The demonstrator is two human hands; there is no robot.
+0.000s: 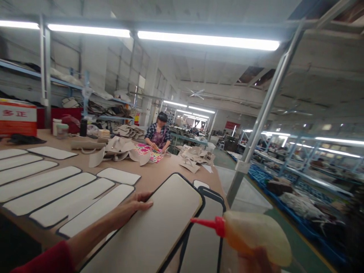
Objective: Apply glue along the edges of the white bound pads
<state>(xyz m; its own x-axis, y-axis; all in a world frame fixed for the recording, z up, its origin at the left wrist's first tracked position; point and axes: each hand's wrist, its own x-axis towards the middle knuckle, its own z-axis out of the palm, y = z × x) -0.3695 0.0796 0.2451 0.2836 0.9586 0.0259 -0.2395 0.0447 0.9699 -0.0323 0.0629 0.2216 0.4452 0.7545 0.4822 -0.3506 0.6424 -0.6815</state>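
My left hand [135, 205] grips the left edge of a long off-white panel [162, 223] with rounded corners and a dark border, thumb on its face. The panel is tilted up toward me. In my right hand [260, 261], partly cut off by the bottom edge, is a squeeze glue bottle [257, 231] with amber liquid inside. Its red nozzle [206, 223] points left, with the tip at the panel's right edge; I cannot tell if they touch. Beneath lies another dark-edged panel [203, 239]. Several similar panels [51, 193] lie in rows to the left.
On the brown table [159, 172] are piles of beige cut pieces [119, 149], small jars [62, 131] and an orange-white box [18, 118]. A co-worker [159, 134] sits at the far end with floral material [149, 152]. A metal post [256, 129] stands right of the table.
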